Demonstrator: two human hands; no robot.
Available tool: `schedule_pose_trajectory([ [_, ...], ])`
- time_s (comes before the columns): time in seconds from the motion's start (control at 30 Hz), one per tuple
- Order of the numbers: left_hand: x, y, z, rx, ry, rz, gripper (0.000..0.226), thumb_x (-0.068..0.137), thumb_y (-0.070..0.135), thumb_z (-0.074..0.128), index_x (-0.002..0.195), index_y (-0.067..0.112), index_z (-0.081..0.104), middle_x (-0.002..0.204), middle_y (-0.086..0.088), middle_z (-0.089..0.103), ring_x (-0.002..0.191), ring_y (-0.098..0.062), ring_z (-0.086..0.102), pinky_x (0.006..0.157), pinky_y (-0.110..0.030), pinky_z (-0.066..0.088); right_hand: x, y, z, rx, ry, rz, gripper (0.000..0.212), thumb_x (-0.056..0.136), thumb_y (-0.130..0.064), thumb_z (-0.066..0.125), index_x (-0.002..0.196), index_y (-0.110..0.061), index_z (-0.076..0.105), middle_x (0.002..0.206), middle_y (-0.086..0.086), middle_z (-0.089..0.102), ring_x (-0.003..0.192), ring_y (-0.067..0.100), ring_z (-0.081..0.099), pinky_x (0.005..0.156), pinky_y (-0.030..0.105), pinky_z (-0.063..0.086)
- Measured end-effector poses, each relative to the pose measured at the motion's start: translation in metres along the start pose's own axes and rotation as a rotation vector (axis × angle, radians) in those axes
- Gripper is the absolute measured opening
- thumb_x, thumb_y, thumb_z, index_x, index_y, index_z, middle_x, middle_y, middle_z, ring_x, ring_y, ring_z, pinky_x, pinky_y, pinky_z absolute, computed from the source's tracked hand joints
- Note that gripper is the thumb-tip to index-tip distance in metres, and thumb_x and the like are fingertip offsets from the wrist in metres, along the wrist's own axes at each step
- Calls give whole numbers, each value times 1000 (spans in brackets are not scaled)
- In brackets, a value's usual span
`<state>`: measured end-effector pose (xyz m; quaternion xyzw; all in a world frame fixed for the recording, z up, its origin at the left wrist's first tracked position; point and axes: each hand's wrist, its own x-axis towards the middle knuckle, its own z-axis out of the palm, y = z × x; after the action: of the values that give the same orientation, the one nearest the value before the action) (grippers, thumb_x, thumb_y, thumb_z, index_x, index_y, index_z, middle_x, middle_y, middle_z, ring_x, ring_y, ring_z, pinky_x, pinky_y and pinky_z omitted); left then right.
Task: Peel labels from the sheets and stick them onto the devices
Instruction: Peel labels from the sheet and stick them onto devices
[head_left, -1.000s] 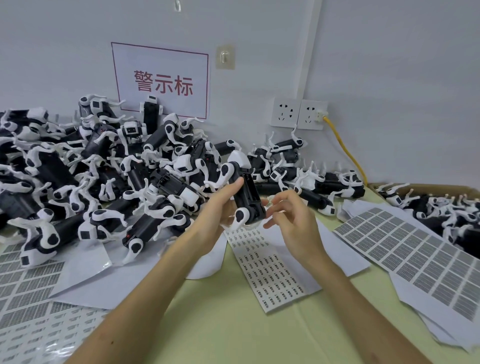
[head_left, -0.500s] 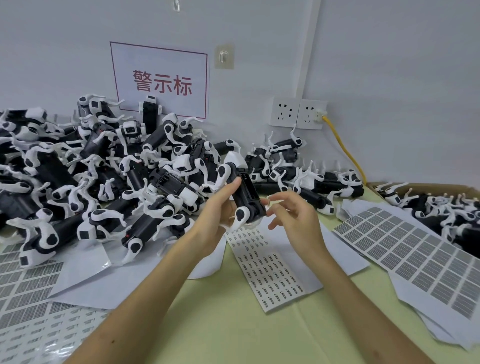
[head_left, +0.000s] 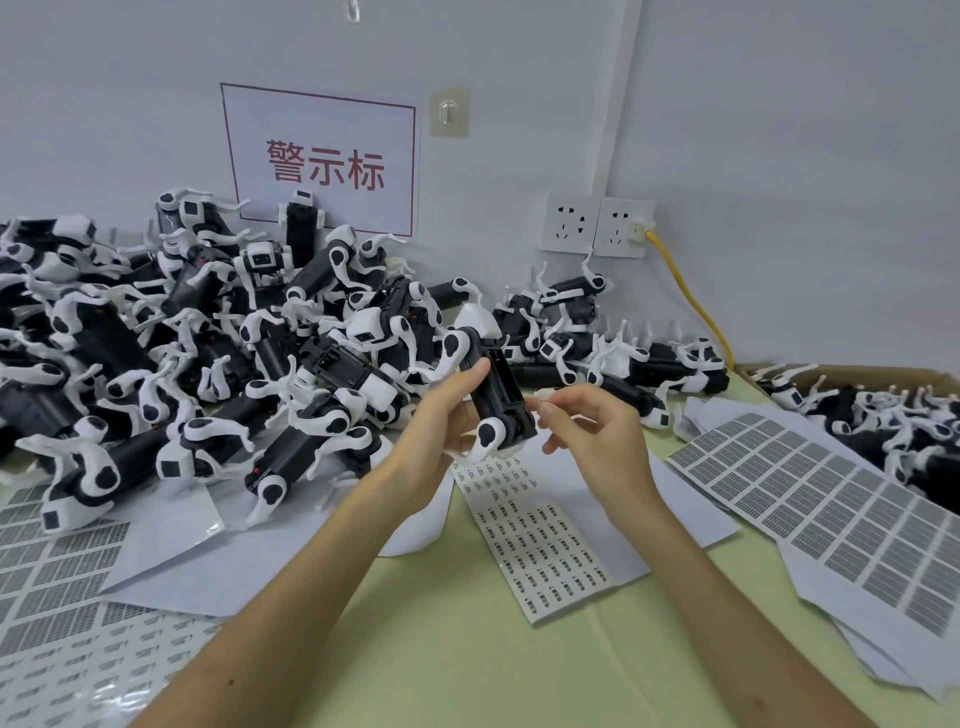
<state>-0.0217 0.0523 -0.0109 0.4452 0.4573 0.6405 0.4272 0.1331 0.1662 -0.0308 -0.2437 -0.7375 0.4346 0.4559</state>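
A black-and-white device (head_left: 500, 384) is gripped in the left hand (head_left: 441, 421) above the green table (head_left: 467, 649), with the thumb laid along its black body and the fingers curled behind it. The right hand (head_left: 597, 441) is held just beside the device's lower end — thumb and forefinger are pinched on a small pale label (head_left: 544, 396), the other fingers loosely spread. A sheet of small labels (head_left: 540, 540) is seen lying flat beneath both hands, and a sheet of larger labels (head_left: 831, 514) lies to the right. Further devices are heaped in a pile (head_left: 208, 338) at the left, against the wall.
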Motion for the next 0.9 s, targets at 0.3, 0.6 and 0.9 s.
schedule_pose_trajectory([
  [0.3, 1, -1, 2, 24, 54, -1, 48, 100, 56, 51, 111, 18, 79, 120, -15, 76, 116, -33, 72, 120, -62, 32, 0, -1, 1, -70, 16, -21, 10, 95, -14, 71, 86, -11, 68, 79, -18, 73, 58, 14, 68, 62, 20, 51],
  [0.6, 2, 0, 6, 63, 173, 8, 59, 101, 54, 53, 125, 2, 68, 115, -12, 78, 116, -33, 70, 118, -56, 39, -6, -6, 4, -117, 40, -63, 17, 94, -14, 71, 80, -21, 64, 87, 1, 76, 56, 18, 66, 64, 44, 58],
  [0.9, 5, -2, 2, -5, 270, 19, 45, 102, 47, 59, 132, 15, 67, 124, -5, 76, 123, -32, 67, 103, -41, 49, -6, -12, 4, -16, 12, -77, 7, 94, -20, 73, 93, -20, 66, 89, -8, 70, 77, 15, 70, 72, 24, 53],
])
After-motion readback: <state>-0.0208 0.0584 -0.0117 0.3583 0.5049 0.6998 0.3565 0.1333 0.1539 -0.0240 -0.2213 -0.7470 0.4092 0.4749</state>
